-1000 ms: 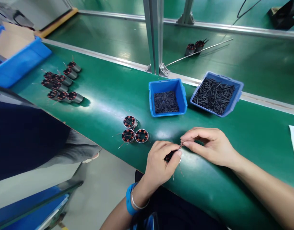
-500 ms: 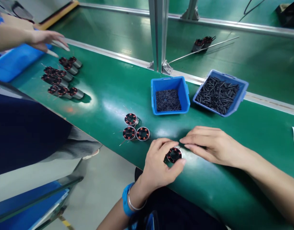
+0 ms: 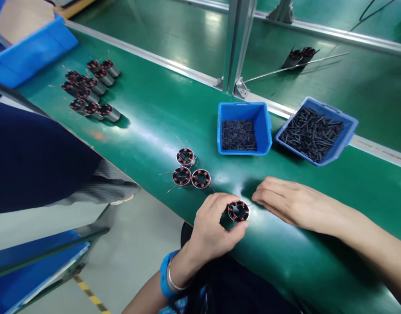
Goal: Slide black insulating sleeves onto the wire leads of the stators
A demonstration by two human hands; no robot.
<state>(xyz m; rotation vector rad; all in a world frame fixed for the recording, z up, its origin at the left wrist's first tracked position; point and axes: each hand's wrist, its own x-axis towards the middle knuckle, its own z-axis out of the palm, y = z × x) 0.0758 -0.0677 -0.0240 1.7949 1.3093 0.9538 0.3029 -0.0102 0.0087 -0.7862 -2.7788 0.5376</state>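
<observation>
My left hand (image 3: 216, 220) wraps its thumb and fingers round a motor stator (image 3: 238, 211), a metal ring with copper windings and a black core, upright on the green bench. To the right of it, my right hand (image 3: 280, 198) has its fingertips pressed together at the end of a thin wire lead (image 3: 251, 204) that sticks out from the stator. Whether a small sleeve is also between those fingertips is hidden. Left of my left hand stand three more stators (image 3: 200, 179) close together, with thin leads spreading outward.
Behind my hands sit a blue bin (image 3: 269, 135) of fine black tubes and a paler blue bin (image 3: 346, 131) of thicker black tubes. Several stators (image 3: 108, 112) stand farther left, near a large blue crate (image 3: 39, 52). A metal post (image 3: 239, 43) rises at the bench's back edge.
My right fingertips have closed together at the wire lead. My left hand keeps its hold on the stator. A co-worker's hand at the upper left has gone out of view, and the view has shifted.
</observation>
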